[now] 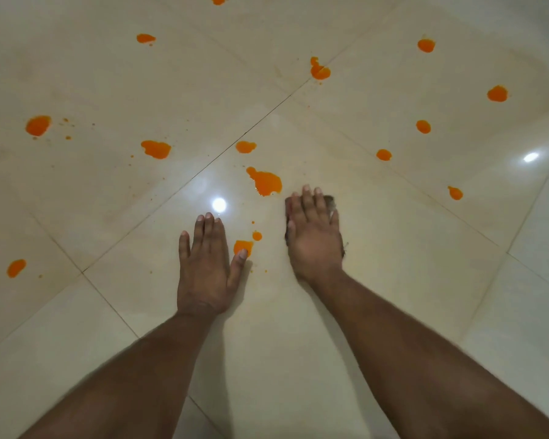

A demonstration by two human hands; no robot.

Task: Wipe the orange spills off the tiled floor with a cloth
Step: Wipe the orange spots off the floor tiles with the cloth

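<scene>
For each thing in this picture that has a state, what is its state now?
left hand: flat on the floor, fingers straight, holds nothing.
right hand: flat, presses on the cloth.
cloth: under the right hand, mostly hidden.
orange spills: many not yet wiped.
tiled floor: glossy, spotted.

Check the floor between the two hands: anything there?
Head view: an orange spill at the left hand thumb tip and a small drop, short of the right hand.

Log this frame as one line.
left hand: flat on floor | right hand: pressing cloth flat | nearest spill: unwiped, beyond fingertips | phase: wiping
</scene>
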